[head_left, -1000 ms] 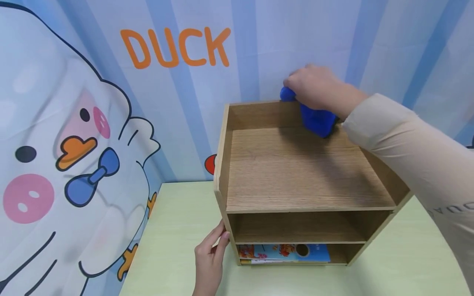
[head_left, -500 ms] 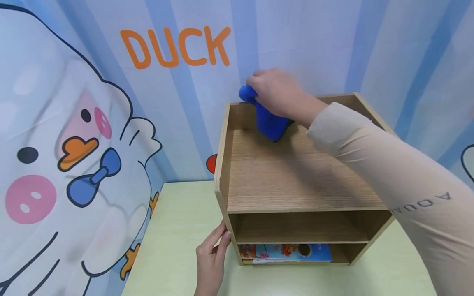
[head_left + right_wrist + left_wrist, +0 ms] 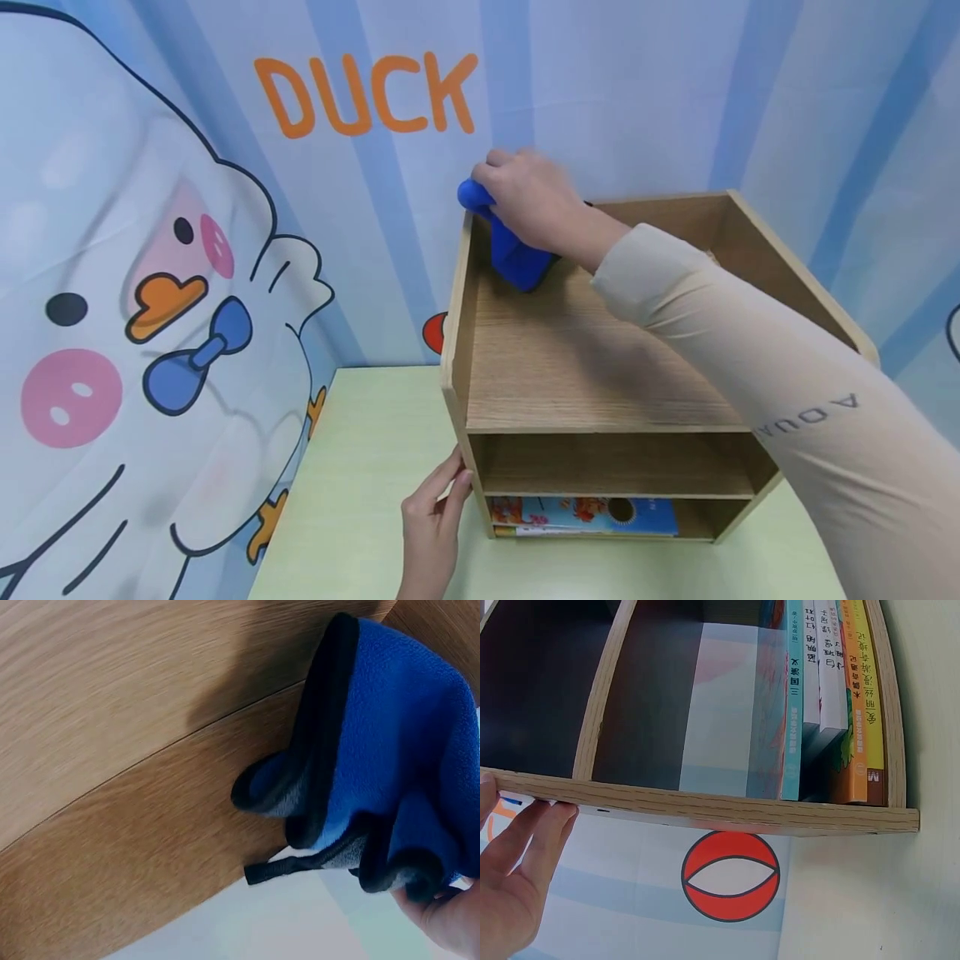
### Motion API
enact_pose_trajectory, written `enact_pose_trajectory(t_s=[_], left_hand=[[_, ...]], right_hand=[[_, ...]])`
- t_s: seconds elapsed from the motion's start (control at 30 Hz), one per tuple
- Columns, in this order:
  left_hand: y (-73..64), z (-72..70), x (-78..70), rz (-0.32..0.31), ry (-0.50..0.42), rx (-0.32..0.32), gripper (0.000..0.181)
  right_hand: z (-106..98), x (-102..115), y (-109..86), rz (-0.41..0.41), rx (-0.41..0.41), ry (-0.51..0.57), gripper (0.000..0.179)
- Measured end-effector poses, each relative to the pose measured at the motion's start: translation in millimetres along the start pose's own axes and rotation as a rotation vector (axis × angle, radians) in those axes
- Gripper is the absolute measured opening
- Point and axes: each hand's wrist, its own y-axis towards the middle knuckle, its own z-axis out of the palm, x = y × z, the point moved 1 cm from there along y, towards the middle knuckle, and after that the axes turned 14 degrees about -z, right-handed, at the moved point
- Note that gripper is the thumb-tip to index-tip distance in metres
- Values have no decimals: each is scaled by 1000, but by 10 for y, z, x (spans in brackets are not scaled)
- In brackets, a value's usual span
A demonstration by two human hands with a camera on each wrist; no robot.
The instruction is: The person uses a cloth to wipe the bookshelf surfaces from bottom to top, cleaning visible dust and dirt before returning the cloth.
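Observation:
A blue cloth point(image 3: 519, 260) with black edging hangs over the back left corner of the wooden shelf unit's top board. My right hand point(image 3: 528, 196) grips it at the rear rim, bunched under the fingers; in the right wrist view the cloth point(image 3: 401, 742) lies folded against the back panel, with a black loop sticking out. The wooden shelf point(image 3: 600, 350) stands on a pale green table. My left hand point(image 3: 431, 525) holds its left side panel low down, thumb at the front edge and fingers on the outer face, as the left wrist view also shows.
Several thin books point(image 3: 829, 712) stand in the lowest compartment, against the bottom board. Behind the shelf hangs a striped blue curtain point(image 3: 622, 92) with orange letters and a cartoon duck point(image 3: 172, 333). Pale green tabletop point(image 3: 360, 450) extends left of the shelf.
My right hand has slid the blue cloth leftward along the back rim, from right of the middle to the left corner. The left hand has kept its place on the side panel.

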Motion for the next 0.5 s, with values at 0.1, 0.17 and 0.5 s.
enact_pose_trajectory(t_s=[0.1,0.17,0.5], left_hand=[[-9,1,-4,-18,1,5,35],[-11,4,-7,-28,3,10,35],[8,41,-15,6,-10,13,36]], right_hand=[[41,7,23,-13,-11,11,26],[59,6,38,-17,-5,34,24],[31,88,-24,-42,146,125,32]])
